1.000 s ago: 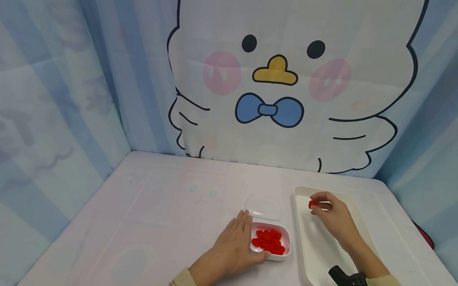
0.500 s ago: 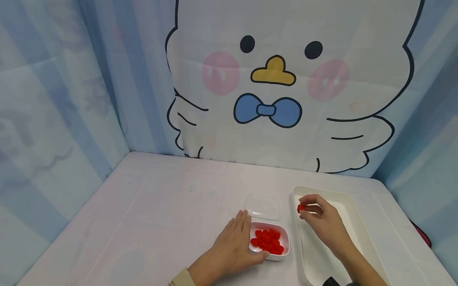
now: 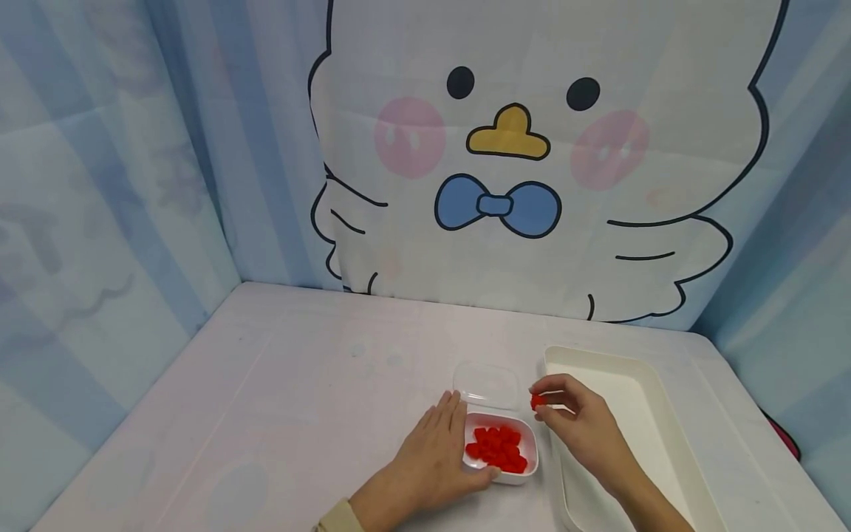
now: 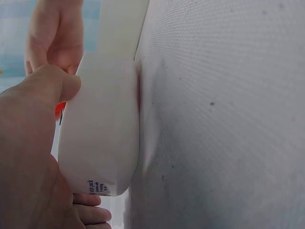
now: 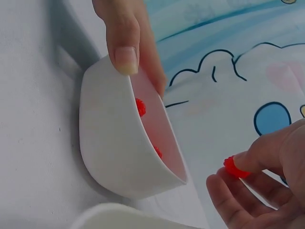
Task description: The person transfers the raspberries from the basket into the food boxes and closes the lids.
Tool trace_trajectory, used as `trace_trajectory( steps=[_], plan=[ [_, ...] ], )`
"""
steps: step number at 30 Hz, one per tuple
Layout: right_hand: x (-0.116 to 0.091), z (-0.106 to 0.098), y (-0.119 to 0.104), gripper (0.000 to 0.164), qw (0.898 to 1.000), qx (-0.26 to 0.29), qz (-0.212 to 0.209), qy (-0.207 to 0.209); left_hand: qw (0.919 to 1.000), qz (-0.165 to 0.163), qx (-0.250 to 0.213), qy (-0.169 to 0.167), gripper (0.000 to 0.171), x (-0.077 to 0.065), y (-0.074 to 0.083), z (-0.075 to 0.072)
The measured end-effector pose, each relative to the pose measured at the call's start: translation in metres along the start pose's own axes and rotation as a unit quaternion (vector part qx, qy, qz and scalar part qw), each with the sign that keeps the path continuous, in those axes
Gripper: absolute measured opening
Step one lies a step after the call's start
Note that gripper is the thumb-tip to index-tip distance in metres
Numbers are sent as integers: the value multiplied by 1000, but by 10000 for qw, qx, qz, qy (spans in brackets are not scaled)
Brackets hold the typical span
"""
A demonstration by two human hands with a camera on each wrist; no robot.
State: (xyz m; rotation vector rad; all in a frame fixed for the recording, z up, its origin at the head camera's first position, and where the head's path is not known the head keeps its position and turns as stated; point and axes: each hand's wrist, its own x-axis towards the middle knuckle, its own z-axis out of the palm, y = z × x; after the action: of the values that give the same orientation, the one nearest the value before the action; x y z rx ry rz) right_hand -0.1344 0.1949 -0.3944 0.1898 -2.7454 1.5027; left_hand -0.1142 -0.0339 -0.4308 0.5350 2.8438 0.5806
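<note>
A small white plastic box (image 3: 535, 443) stands on the table with several red, bumpy raspberries (image 3: 499, 447) inside. My left hand (image 3: 428, 462) holds it, fingers laid along its left side and thumb over the near rim. In the right wrist view that thumb hooks over the box's edge. My right hand (image 3: 581, 421) pinches one red raspberry (image 5: 233, 168) between thumb and fingertips, to the right of the box and above the tray's left edge. Behind the box lies a clear plastic lid (image 3: 487, 384). From the left wrist, the box's outer wall (image 4: 102, 124) hides most of its contents.
A long shallow white tray (image 3: 638, 369) stands right of the box, close beside it. The tabletop (image 3: 299, 369) stretches away to the left. Patterned fabric curtains (image 3: 106, 222) enclose the table at the back and sides.
My right hand has moved left and nearer from over the tray toward the box, carrying the raspberry. The left hand and the box have stayed in place.
</note>
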Motion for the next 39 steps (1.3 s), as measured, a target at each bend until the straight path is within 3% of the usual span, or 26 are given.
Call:
trace_trajectory(
  steps=[23,31,39],
  plan=[
    [-8,20,-1,30,9981,1,-194,-589,9997,146,154,76,103,4,-1,2],
    [-7,21,0,27,9979,-97,-377,-518,9998,114,121,73,104,5,-3,3],
    [2,17,-3,23,9989,-329,-289,-178,9992,83,-375,-128,106,5,-4,-1]
  ],
)
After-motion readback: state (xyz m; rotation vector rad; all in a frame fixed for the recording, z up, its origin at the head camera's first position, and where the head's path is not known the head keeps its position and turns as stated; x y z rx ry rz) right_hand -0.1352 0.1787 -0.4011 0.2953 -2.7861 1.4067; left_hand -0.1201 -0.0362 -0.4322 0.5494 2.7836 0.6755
